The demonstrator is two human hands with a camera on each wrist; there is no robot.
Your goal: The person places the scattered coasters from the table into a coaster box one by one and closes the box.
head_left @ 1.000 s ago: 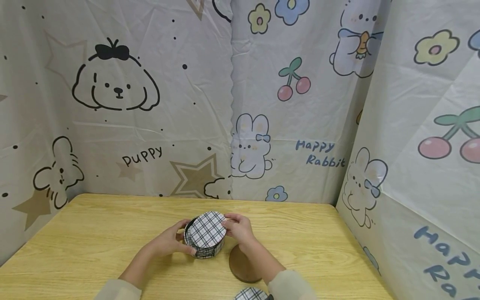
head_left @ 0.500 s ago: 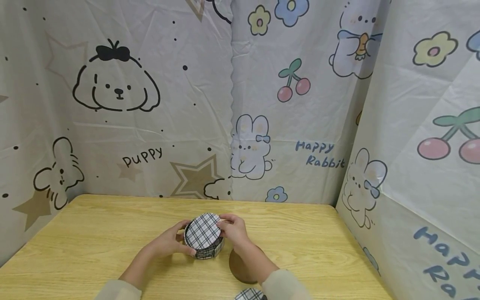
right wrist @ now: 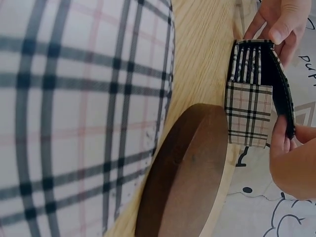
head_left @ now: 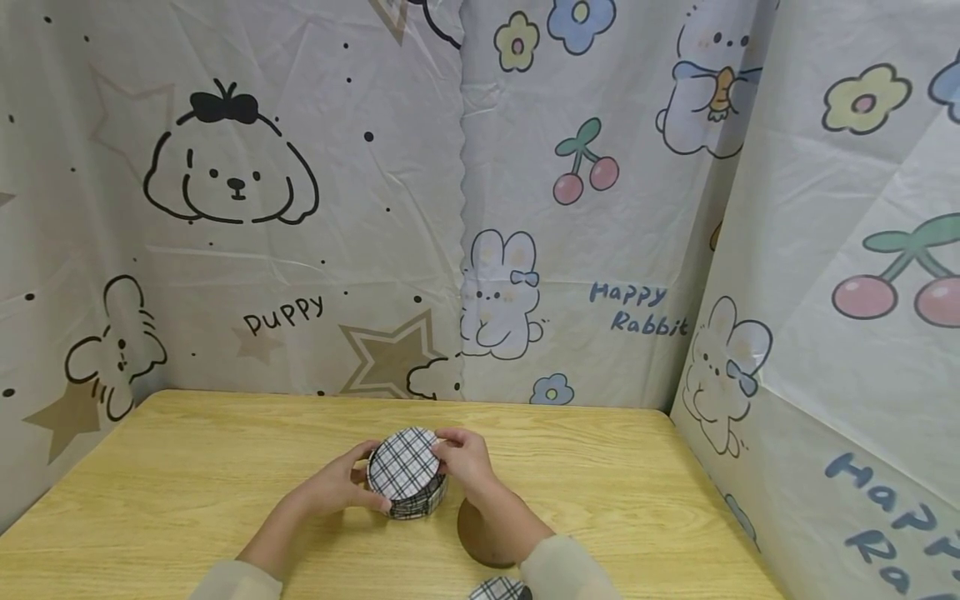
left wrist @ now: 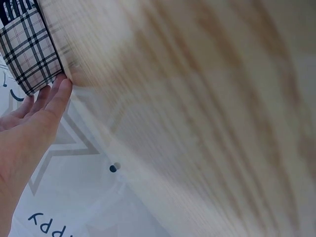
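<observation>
Plaid fabric in white, black and faint pink covers a low, round holder [right wrist: 248, 116] on a yellow wood-grain table [head_left: 600, 467]. The left hand [head_left: 343, 483] grips the holder's side. The right hand [head_left: 468, 458] pinches the edge of a matching plaid disc with a black underside [head_left: 405, 465], tilted over the holder. Near them, 1 smooth brown disc [head_left: 478, 533] lies partly hidden behind the right forearm [head_left: 517, 521].

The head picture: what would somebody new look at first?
Probably the big puppy face, drawn in black high on the left of the backdrop. Next, the plaid disc that the right hand pinches, over a matching round box that the left hand holds.
</observation>
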